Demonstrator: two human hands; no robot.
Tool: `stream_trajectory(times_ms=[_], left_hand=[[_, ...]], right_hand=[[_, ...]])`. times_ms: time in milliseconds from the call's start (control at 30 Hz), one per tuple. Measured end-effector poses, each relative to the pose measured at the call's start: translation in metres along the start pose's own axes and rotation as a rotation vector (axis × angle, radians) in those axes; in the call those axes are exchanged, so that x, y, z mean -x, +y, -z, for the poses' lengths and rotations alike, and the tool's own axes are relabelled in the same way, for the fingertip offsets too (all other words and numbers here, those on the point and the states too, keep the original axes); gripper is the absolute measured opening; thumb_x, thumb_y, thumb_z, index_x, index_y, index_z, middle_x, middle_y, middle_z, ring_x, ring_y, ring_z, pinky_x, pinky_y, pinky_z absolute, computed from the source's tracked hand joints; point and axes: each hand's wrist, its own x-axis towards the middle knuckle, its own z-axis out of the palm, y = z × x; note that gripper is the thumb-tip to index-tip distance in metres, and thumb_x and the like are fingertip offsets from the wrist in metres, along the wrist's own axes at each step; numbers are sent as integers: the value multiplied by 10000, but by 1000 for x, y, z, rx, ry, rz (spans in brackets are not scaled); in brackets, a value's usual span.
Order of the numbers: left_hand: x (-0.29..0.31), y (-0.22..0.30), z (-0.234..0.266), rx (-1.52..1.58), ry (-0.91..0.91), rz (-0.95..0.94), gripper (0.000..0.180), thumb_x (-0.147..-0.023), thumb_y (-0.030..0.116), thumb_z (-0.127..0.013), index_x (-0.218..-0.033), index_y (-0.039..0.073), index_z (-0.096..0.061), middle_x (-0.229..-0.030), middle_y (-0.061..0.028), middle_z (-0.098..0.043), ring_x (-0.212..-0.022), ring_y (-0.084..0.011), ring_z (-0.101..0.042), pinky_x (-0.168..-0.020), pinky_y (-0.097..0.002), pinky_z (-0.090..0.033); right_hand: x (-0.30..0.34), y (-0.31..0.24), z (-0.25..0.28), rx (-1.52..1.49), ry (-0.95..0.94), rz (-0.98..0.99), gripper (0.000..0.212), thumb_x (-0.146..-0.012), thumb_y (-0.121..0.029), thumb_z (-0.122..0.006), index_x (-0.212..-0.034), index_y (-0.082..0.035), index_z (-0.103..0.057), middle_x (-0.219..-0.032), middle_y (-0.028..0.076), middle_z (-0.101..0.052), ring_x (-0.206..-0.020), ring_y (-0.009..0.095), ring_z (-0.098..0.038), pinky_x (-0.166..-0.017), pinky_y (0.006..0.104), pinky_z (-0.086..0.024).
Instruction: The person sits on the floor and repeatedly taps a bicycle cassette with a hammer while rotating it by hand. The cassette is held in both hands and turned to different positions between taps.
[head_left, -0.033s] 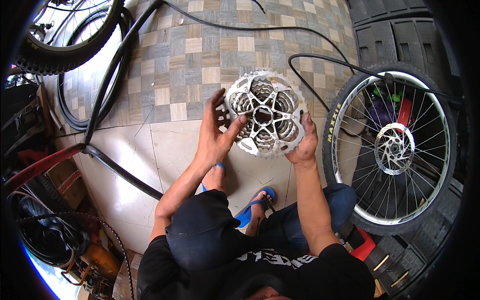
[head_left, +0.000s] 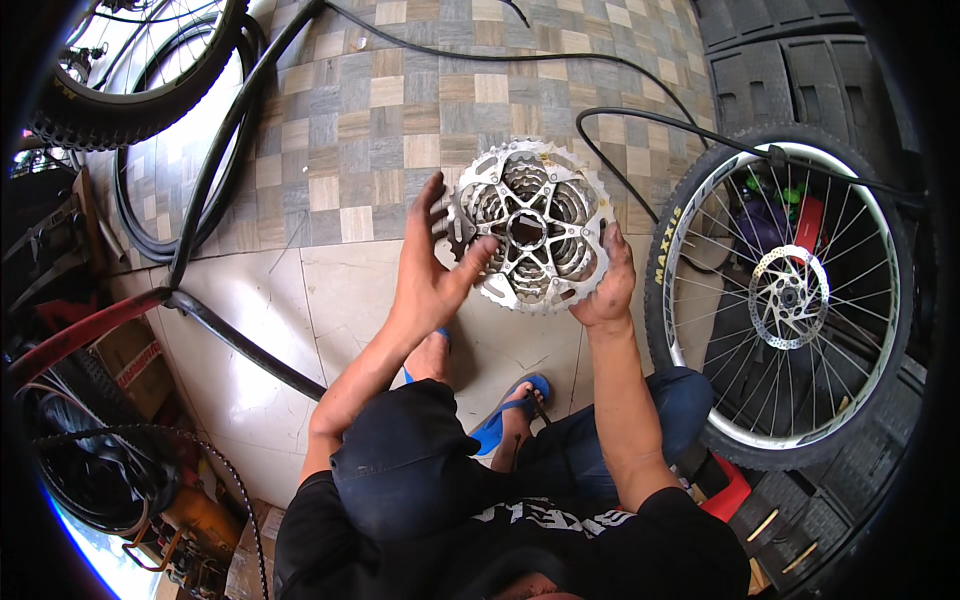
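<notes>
A silvery bicycle cassette [head_left: 545, 270] is held up in front of me, its large toothed ring and star-shaped carrier facing the camera. My right hand [head_left: 608, 285] grips the rim at the lower right, the fingers partly hidden behind it. At the left edge is my left hand [head_left: 435, 270]. Its thumb lies across the cassette's face near the centre hole, while its fingers spread beside the rim. Dark grime marks the fingertips of both hands.
On the right leans a bicycle wheel [head_left: 680, 345] with a brake disc [head_left: 765, 320], beside black crates [head_left: 755, 75]. Black hoses [head_left: 215, 165] curve across the left. Another wheel [head_left: 115, 115] stands at the upper left. Blue flip-flops [head_left: 490, 435] are on my feet below the cassette.
My left fingers have shifted slightly left, away from the rim, and the left thumb sits a little lower. The cassette has turned very slightly; my right hand stays put.
</notes>
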Motion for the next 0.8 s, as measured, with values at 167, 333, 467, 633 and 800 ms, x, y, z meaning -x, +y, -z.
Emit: stream_trajectory(times_ms=[167, 333, 467, 633, 800], left_hand=[[4, 21, 5, -478, -274, -440, 1155, -633, 543, -933, -1566, 94, -421, -1556, -224, -410, -1446, -432, -387, -1225, -546, -267], [-4, 21, -15, -597, -369, -475, 1005, -721, 536, -872, -1521, 74, -475, -1499, -188, -491, -1427, -400, -431, -1190, -545, -328], [-10, 6, -11, -331, -339, -439, 671, -888, 365, -770, -1427, 37, -541, -1395, -220, -568, -1344, -421, -518, -1117, -492, -425], [-4, -16, -2, 271, -184, -62, 555, -1017, 402, -550, -1401, 2, -519, -1386, -204, -590, -1299, -336, -575, -1116, -459, -428], [-10, -30, 1, 921, 36, 280, 754, -1064, 623, -369, -1505, 15, -433, -1442, -197, -563, -1304, -338, -577, -1130, -486, -459]], right_hand=[[-10, -48, -34, -644, -101, -244, 569, -1089, -452, -397, -1475, -47, -494, -1395, 139, -629, -1231, 287, -646, -1065, 441, -518], [-22, -53, -53, -528, -10, -338, 578, -1083, -516, -429, -1482, -105, -504, -1404, 69, -626, -1254, 237, -624, -1087, 428, -491], [-22, -50, -54, -504, -150, -325, 684, -1084, -608, -308, -1491, -86, -478, -1412, 110, -607, -1271, 277, -597, -1098, 444, -465], [-16, -54, -56, 162, -243, -193, 730, -991, -495, -660, -1531, -57, -439, -1403, 126, -597, -1232, 247, -590, -1047, 443, -481], [-17, -52, -65, 1166, -242, 492, 874, -847, -392, -830, -1534, -32, -428, -1506, 244, -457, -1338, 411, -502, -1100, 480, -463]])
